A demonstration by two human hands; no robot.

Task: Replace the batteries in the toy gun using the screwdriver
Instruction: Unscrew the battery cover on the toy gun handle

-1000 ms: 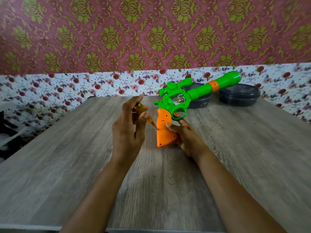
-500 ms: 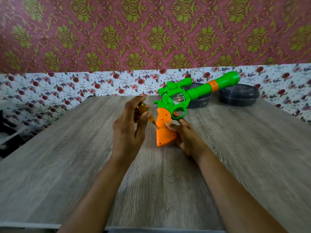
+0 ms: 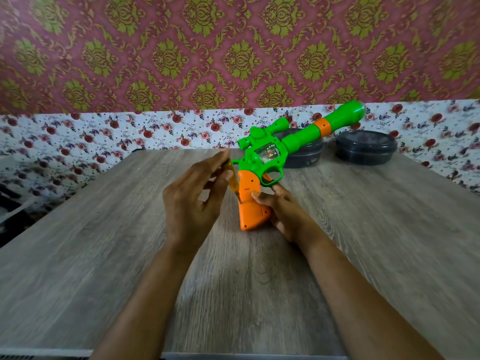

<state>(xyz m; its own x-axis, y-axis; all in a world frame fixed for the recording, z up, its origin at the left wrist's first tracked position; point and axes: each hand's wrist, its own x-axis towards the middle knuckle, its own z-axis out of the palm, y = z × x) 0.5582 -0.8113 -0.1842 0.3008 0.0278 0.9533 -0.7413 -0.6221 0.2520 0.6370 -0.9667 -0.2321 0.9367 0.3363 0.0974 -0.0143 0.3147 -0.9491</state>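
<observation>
Two hands work mid-counter (image 3: 104, 255). The right hand (image 3: 281, 213) grips the toy gun (image 3: 270, 154) by its orange grip, barrel pointing far right. The left hand (image 3: 193, 201) pinches the screwdriver (image 3: 233, 181), tip touching the grip. Two dark containers (image 3: 366, 146) sit behind.

Glossy plastic toy gun (image 3: 270, 162), translucent amber plastic screwdriver (image 3: 232, 179), matt wood-grain table (image 3: 104, 255).
</observation>
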